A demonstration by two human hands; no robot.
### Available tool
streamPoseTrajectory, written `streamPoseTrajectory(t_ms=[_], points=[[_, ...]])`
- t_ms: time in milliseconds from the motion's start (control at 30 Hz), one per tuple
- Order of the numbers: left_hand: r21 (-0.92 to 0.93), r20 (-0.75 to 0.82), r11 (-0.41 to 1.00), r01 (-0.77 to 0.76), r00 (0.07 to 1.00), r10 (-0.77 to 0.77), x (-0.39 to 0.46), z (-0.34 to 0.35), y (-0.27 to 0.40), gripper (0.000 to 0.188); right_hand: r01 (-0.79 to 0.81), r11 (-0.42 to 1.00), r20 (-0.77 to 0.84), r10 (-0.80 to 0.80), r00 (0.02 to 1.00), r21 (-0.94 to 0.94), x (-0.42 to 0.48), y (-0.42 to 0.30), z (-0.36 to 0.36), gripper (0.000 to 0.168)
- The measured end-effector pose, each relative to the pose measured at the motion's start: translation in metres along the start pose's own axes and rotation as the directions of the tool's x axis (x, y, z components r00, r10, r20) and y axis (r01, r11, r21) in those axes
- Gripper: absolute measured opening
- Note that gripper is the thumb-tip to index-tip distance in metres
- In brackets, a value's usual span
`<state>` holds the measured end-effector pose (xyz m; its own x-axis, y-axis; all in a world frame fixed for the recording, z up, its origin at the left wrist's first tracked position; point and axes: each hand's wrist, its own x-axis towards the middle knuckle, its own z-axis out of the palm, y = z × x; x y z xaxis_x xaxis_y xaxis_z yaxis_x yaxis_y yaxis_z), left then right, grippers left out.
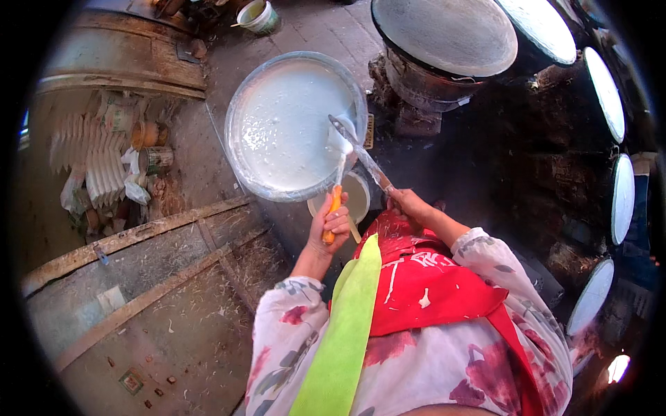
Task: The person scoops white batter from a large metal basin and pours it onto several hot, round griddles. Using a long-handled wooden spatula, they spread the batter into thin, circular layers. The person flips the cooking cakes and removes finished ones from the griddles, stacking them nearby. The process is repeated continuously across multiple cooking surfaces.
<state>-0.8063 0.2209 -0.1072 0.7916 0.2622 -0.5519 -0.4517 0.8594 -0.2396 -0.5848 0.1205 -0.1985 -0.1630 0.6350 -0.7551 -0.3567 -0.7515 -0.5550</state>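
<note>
A wide basin (pixel 234 171) of thick white batter-like liquid (pixel 291 125) stands in front of me. My left hand (pixel 333 221) grips the orange handle (pixel 333 208) of a tool. Its pale shaft leads to a broad head (pixel 341 136) coated in white at the basin's right side; whether it is a ladle or a scraper I cannot tell. Between the fingers of my right hand (pixel 411 205) is a long flat stick-like spatula (pixel 367 161), smeared white. The spatula crosses the basin's rim and its tip lies over the coated head.
A round griddle (pixel 447 36) sits on a stove (pixel 426 86) at upper right. Several white-topped discs (pixel 603 93) line the right side. Below the basin is a bucket (pixel 359 197) with a stick in it. Another bucket (pixel 257 18) stands behind. Wooden-edged boards (pixel 140 229) occupy the left.
</note>
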Motion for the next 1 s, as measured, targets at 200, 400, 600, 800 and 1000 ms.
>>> streamPoseTrajectory(t_ms=[200,400,600,800,1000], points=[[-0.014,0.163,0.997,-0.073,0.984,0.074,-0.045,0.069,-0.017,0.044,0.065,0.997,0.083,-0.069,0.994,0.047,-0.028,-0.053,0.019,0.050],[0.178,0.317,0.936,-0.305,0.918,0.239,-0.104,0.139,-0.022,0.044,0.287,0.954,0.237,-0.261,0.936,-0.082,-0.049,-0.158,0.066,0.052],[0.298,0.581,0.724,-0.623,0.720,0.380,-0.146,0.175,-0.033,0.047,0.684,0.651,0.353,-0.587,0.729,-0.329,-0.070,-0.242,0.120,0.051],[0.182,0.717,0.465,-0.867,0.440,0.540,-0.111,0.129,-0.008,0.046,0.735,-0.022,0.496,-0.752,0.434,-0.677,-0.092,-0.281,0.131,0.041],[0.225,0.110,0.634,-0.740,0.666,0.738,-0.067,0.088,-0.005,0.039,0.711,-0.099,0.523,-0.748,0.408,-0.696,-0.094,-0.254,0.098,0.036]])
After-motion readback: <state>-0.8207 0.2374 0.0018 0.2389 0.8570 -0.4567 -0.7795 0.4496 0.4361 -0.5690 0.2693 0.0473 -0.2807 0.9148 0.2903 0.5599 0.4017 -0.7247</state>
